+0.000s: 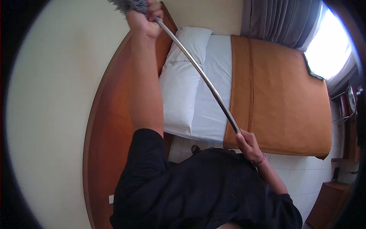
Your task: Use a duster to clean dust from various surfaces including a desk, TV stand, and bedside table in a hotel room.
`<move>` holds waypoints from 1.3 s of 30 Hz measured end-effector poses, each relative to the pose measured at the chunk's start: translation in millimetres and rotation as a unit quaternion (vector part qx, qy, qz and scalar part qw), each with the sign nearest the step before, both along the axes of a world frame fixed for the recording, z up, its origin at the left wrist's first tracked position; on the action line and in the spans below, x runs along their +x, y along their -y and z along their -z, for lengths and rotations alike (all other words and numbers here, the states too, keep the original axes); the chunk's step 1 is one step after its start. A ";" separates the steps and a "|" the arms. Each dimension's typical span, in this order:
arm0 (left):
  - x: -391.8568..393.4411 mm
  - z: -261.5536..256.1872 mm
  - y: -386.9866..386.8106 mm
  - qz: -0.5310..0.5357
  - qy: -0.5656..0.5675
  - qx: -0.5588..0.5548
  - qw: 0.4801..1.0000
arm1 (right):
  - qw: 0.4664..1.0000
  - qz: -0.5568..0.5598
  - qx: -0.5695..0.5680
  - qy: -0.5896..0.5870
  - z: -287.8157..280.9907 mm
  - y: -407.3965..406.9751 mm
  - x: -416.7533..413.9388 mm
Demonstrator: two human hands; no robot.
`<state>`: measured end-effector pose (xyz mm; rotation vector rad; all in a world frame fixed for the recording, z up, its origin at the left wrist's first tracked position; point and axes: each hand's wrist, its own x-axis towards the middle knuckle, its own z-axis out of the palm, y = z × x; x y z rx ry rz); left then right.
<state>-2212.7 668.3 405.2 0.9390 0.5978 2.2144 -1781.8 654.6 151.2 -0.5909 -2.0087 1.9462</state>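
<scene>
A long shiny metal pole runs diagonally in front of my body. My left hand, on an outstretched arm, is closed around its upper end at the top of the view. Right at that hand is a grey fluffy duster head, partly cut off by the frame edge. Lower down, my right hand grips the pole close to my waist, and the pole's bottom end is mostly hidden behind hand and forearm.
A brown wooden headboard stands against the pale wall at left. Beyond the pole is a bed with white pillows and an orange-brown bedspread. Grey curtains hang by a bright window. Wooden furniture stands lower right.
</scene>
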 end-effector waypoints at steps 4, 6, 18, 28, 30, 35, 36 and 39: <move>81.0 35.6 -14.8 0.160 0.050 -0.019 0.986 | 0.981 -0.030 -0.187 -0.049 -30.6 0.6 -29.3; 101.5 45.3 -9.4 0.154 0.057 -0.017 0.986 | 0.972 -0.044 -0.220 -0.069 -41.7 1.1 -41.3; 117.8 57.4 25.7 0.165 0.078 0.022 0.983 | 0.927 -0.145 -0.336 -0.086 -47.8 14.0 -69.1; 102.9 76.0 43.7 0.099 0.063 -0.025 0.993 | 0.928 -0.190 -0.315 -0.050 -38.3 10.5 -68.0; 73.9 90.1 54.3 0.121 -0.036 -0.020 0.992 | 0.948 -0.188 -0.250 -0.062 -32.1 12.7 -64.9; 48.6 90.3 70.0 -0.153 -0.159 -0.328 0.919 | 0.948 -0.124 -0.293 -0.022 21.4 18.2 -82.7; 33.6 84.3 91.3 -0.134 -0.232 -0.467 0.843 | 0.951 -0.102 -0.288 -0.039 26.7 20.4 -93.4; -24.6 86.7 145.2 -0.115 -0.374 -0.656 0.645 | 0.951 -0.051 -0.300 -0.057 24.9 23.2 -134.8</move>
